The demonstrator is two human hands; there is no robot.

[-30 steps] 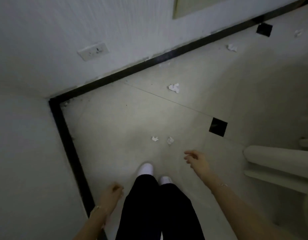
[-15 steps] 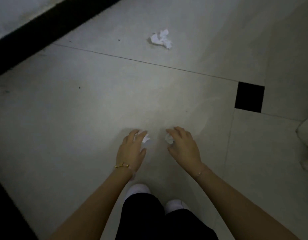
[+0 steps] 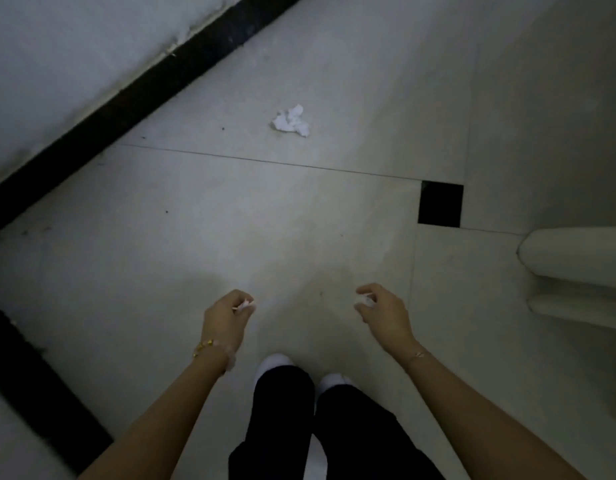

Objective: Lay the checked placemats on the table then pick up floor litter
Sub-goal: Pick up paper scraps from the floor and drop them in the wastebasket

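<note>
1. Left hand (image 3: 227, 317): held low over the floor (image 3: 161, 254), just ahead of the white shoes (image 3: 275, 362). The fingers (image 3: 237, 297) are curled, and the tips pinch a small white scrap (image 3: 246, 305) against the thumb. The scrap sticks out on the right side of the fingertips.
2. Right hand (image 3: 386, 313): same posture. The fingers (image 3: 367, 289) are curled and pinch a second scrap (image 3: 363, 299), which sits at the tips on the hand's left side.
3. Assessment: both pieces are small and light, so a fingertip pinch is enough and the palms are not needed. The hands are held apart, one piece in each.
4. Outstanding litter: a larger crumpled paper (image 3: 292, 121) lies on the far side of the tile joint. It is near the black skirting (image 3: 144, 84) and well apart from both hands, with nothing touching it.
5. Placemats and table: not in view, so the state of that step cannot be told. The litter step is judged to be in hand and incomplete.
6. Other items: a black inset tile (image 3: 440, 203) to the right, and a white furniture base (image 3: 576, 258) at the far right edge.
</note>
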